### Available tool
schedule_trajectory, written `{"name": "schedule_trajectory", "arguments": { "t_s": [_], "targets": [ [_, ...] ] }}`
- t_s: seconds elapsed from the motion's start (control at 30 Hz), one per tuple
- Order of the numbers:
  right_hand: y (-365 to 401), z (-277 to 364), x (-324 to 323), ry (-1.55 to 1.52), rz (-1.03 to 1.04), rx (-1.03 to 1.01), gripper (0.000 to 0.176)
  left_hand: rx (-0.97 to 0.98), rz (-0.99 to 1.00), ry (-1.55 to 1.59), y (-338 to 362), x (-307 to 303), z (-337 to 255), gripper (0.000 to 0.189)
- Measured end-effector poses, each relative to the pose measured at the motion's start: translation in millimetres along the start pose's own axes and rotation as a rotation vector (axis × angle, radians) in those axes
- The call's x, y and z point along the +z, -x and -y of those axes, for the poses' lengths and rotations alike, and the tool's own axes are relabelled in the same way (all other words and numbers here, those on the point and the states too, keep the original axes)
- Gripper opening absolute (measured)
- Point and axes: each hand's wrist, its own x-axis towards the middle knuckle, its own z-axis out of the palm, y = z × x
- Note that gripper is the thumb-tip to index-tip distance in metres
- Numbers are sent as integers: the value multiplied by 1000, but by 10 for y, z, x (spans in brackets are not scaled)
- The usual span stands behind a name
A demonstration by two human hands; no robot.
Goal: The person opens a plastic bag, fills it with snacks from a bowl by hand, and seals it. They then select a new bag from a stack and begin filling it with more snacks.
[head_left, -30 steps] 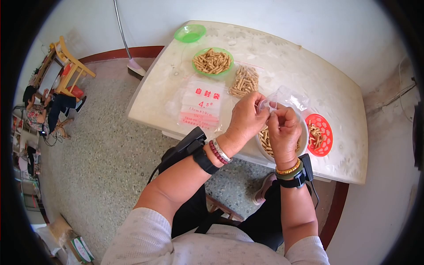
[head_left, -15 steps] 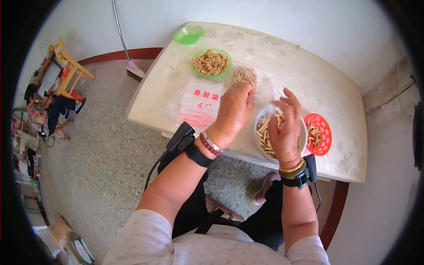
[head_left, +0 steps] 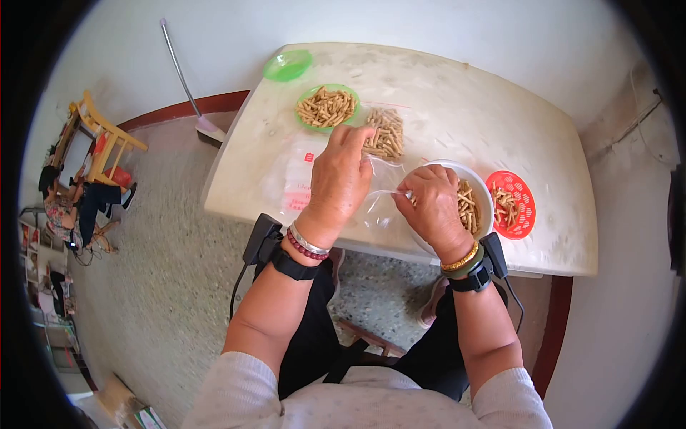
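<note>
Filled clear bag of tan sticks now lies set down on the white bench. Left hand and right hand have taken up an empty clear plastic bag, fingers pinched on its mouth, beside the white bowl of sticks. One bag appears finished, this one unfilled.

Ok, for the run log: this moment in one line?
left hand: at clear plastic bag | right hand: pinches bag edge | white bowl of tan sticks: adjacent

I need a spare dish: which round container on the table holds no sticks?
The green dish at the table's far left corner; the other green dish, the white bowl and the red basket all hold sticks.
</note>
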Motion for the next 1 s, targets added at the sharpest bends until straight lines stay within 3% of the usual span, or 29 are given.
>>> {"name": "schedule_trajectory", "arguments": {
  "t_s": [0.03,0.1,0.13,0.2,0.33,0.4,0.53,0.6,0.73,0.77,0.83,0.9,1.0],
  "targets": [
    [4,-18,9,0,-6,2,6,6,1,-1,-2,-21,-28,36],
    [12,-92,57,-78,-34,46,7,358,-117,-34,5,-77,-114,35],
    [13,-105,64,-76,-42,52,7,366,-113,-32,29,-111,-169,35],
    [16,-124,57,-134,-73,28,7,571,108,-59,88,-173,-261,36],
    [10,-146,-16,-180,-143,28,7,414,238,-134,120,-130,-185,30],
    [14,-171,-52,-250,-227,62,8,423,257,-166,119,-133,-142,24],
    [50,-144,-71,-205,-188,75,13,504,217,-171,150,-19,-69,11],
    [57,-60,-103,-78,-175,-9,23,518,251,-142,145,9,-69,10],
    [38,112,-245,-106,-252,-213,37,522,238,-67,154,87,-60,7],
    [41,106,-246,-106,-253,-212,37,524,239,-67,151,82,-57,7],
    [73,87,-245,-72,-36,-96,32,547,288,-108,150,55,-64,4],
    [71,7,-158,-32,-33,-51,29,599,257,-101,146,55,-71,3],
    [70,-81,-154,-74,-66,-145,27,668,230,-106,127,30,-90,3]
  ]
}}
